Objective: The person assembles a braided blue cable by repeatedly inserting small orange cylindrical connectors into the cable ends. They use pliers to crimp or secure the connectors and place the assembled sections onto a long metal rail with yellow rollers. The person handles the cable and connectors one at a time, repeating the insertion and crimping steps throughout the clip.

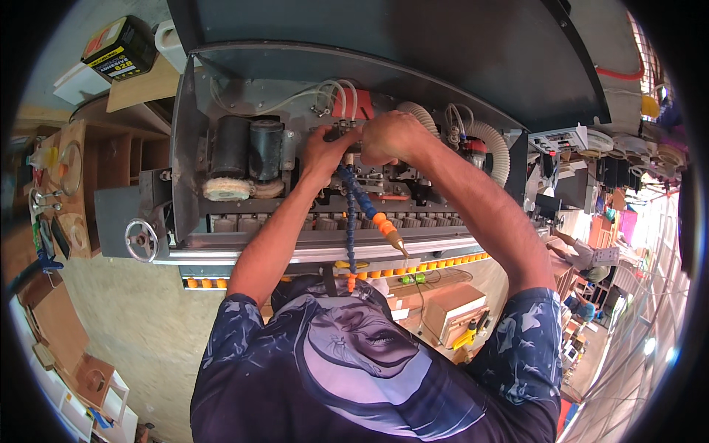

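Note:
Both my arms reach into a long grey machine with its dark cover raised. My left hand is closed, thumb and fingers gripping a small metal fitting where thin clear tubes come in from above. Right beside it my right hand is curled into a fist, back of the hand up; what its fingers hold is hidden. From below the fitting hang two blue segmented hoses, one thick with an orange end and brass nozzle, one thin with an orange tip.
Left of my hands stand two black motors with pale buffing wheels. A ribbed white hose curves at the right. A handwheel sticks out at the machine's left end. Behind the front rail lies a row of rollers.

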Motion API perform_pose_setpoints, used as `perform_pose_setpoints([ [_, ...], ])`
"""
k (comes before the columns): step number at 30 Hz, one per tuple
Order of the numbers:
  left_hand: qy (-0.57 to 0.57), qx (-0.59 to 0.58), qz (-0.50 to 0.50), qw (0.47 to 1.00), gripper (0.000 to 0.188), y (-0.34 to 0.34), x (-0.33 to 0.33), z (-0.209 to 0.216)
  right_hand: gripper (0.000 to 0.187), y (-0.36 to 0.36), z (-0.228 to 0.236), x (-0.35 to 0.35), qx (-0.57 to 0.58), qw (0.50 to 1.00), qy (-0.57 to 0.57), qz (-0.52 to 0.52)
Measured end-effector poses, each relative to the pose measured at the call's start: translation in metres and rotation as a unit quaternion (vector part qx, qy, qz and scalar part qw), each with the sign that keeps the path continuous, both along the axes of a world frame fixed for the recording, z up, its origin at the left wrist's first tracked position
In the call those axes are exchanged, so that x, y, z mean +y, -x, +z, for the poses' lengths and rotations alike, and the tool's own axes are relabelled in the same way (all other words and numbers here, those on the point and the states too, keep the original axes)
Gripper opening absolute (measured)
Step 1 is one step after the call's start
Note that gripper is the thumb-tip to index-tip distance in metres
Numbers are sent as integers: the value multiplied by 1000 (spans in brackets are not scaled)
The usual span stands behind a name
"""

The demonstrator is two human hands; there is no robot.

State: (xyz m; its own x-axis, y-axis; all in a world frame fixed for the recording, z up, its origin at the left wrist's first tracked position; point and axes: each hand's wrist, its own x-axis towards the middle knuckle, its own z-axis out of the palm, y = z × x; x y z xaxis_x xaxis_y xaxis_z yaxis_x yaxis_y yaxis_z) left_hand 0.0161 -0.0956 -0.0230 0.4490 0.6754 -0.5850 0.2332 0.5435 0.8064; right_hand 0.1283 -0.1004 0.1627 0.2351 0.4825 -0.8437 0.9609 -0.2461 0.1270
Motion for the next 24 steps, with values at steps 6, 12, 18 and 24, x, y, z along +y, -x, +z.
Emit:
perform_pose_setpoints([
  [6, 8, -52, -29, 998, 75, 0, 2, 3, 43, -33, -36, -28, 2, 1000, -31, -1],
  [12, 5, -83, -41, 996, 64, 0, 6, -13, 48, -51, -43, -57, 63, 996, -64, -19],
  [18, 9, -79, -70, 994, 93, 3, 10, -15, 49, -60, -53, -79, 117, 985, -90, -85],
  [24, 36, -56, -48, 997, 60, 5, 12, -12, 53, -61, -51, -83, 157, 975, -108, -117],
])
